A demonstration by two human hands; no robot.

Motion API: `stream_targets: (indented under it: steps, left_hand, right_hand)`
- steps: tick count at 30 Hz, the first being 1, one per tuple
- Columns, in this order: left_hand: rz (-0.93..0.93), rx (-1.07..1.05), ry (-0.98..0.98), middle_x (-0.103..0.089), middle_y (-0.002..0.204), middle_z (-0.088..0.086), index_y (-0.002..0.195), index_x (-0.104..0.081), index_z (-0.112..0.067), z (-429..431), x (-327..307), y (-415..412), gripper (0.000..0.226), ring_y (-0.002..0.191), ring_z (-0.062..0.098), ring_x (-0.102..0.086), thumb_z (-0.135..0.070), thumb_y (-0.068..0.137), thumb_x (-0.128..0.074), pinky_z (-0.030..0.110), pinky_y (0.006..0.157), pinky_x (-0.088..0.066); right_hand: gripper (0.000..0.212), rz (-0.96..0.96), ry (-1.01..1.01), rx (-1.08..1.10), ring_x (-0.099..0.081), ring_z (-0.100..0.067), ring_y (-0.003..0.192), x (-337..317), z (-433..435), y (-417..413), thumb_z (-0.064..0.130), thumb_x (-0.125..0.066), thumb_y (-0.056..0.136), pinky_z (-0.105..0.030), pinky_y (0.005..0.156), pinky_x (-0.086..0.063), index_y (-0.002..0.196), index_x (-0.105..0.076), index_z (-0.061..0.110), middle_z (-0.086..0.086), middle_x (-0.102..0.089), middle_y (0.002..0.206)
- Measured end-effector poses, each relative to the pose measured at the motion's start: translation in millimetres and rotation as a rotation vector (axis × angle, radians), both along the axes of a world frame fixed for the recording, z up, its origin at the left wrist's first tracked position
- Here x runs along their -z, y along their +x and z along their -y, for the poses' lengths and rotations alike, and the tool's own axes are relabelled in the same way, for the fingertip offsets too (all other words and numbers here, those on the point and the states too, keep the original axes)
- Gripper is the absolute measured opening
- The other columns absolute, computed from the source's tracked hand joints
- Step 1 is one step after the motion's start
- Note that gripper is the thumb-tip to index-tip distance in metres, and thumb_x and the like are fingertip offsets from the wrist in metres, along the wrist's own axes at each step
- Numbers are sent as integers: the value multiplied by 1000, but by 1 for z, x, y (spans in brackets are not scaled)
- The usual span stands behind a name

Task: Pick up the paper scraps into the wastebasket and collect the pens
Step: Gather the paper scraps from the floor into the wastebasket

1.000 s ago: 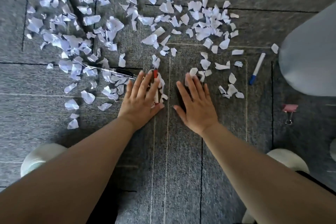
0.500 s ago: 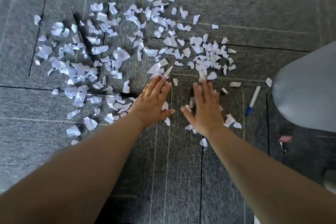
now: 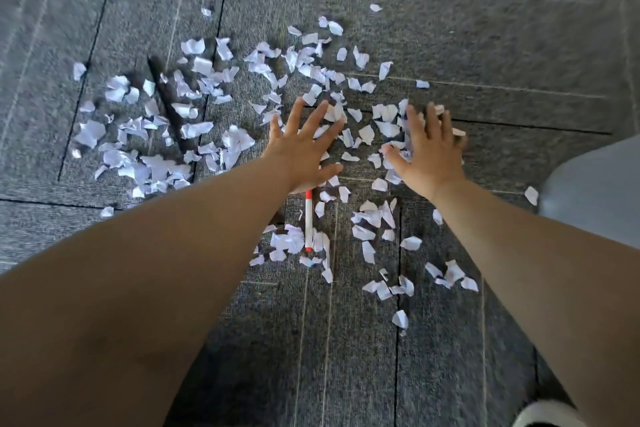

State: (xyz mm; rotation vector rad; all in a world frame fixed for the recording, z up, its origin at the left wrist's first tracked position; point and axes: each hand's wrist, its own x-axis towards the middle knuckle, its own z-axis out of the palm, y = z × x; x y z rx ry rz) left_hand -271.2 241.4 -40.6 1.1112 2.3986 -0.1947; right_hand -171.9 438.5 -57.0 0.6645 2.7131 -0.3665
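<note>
White paper scraps [image 3: 239, 142] lie scattered over the grey carpet, thickest at the left and centre, with a looser patch nearer me [image 3: 374, 218]. My left hand [image 3: 304, 146] is stretched out flat, fingers spread, over scraps in the middle. My right hand [image 3: 427, 149] lies beside it with straight fingers on more scraps. A white pen with red ends [image 3: 308, 220] lies lengthwise just below my left wrist, among scraps. Both hands hold nothing.
A grey rounded wastebasket [image 3: 595, 191] stands at the right edge, close to my right forearm. A white shoe tip [image 3: 540, 414] shows at the bottom right. Carpet tile seams run across the floor.
Both hands have reached further away from me into the scrap field. The view has shifted, and the red-ended pen and several scraps now lie nearer than my hands. The blue pen and pink clip are out of view.
</note>
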Motion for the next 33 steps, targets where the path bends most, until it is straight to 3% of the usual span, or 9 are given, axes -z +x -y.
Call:
stream_targets:
  steps: [4,7,9,12,17,21,25,30,33]
  left_hand:
    - [13,50,46,15,156,3,148,3,-27,18,1,2,71,142,30,17,-57,92,-29,48,114,4]
    - [-107,88,69,13,156,4,148,-1,-27,44,1,10,66,142,27,15,-54,93,-27,49,111,9]
    - [-142,-45,49,20,154,3,147,8,-29,59,1,6,72,140,30,21,-59,91,-26,56,107,10]
    - [-62,-269,-4,27,152,3,144,20,-30,68,3,-7,80,138,32,25,-66,87,-24,61,107,7]
    - [17,-172,96,22,154,3,144,18,-29,55,8,-1,82,140,27,22,-65,87,-28,52,106,13]
    - [53,-50,163,22,154,2,145,17,-26,39,6,8,82,140,24,21,-63,88,-30,45,109,9]
    - [68,57,161,13,156,2,147,7,-19,36,5,20,78,141,26,18,-59,91,-29,42,107,8]
    - [101,101,134,6,156,1,147,7,-21,32,3,45,84,142,26,12,-64,87,-34,39,103,6]
    - [37,143,173,-8,154,3,148,0,-23,24,5,53,84,141,28,-6,-64,85,-39,45,113,-8]
  right_hand:
    - [58,-141,-106,-296,-2,-28,143,-4,26,3,47,-39,92,-50,116,-4,143,-25,21,-10,-8,156]
    - [49,-253,-144,-436,-28,-36,136,-1,45,27,42,-42,90,-55,109,-28,130,-44,13,-16,-32,148]
    - [49,-287,-79,-407,-36,-40,130,3,46,38,46,-39,87,-58,103,-35,127,-42,17,-16,-36,145]
    - [66,-251,5,-202,-18,-41,138,3,41,31,58,-36,83,-62,109,-17,138,-27,24,-12,-20,153]
    - [78,-74,5,-228,13,-31,141,-4,47,-22,65,-32,85,-57,110,0,146,5,32,-3,15,156]
    - [58,-18,-64,-372,9,-26,143,-5,65,-48,49,-32,95,-56,112,-1,146,-10,34,-2,8,157]
    - [48,-130,-106,-484,-11,-29,143,-6,62,-8,34,-36,97,-49,116,-12,142,-30,18,-10,-14,155]
    - [72,-92,-10,-528,-29,-37,135,-2,48,61,69,-18,85,-57,109,-25,137,-34,21,-12,-29,150]
    - [84,-97,48,-540,-29,-37,133,4,47,84,76,-34,75,-54,107,-25,136,-34,19,-13,-31,148]
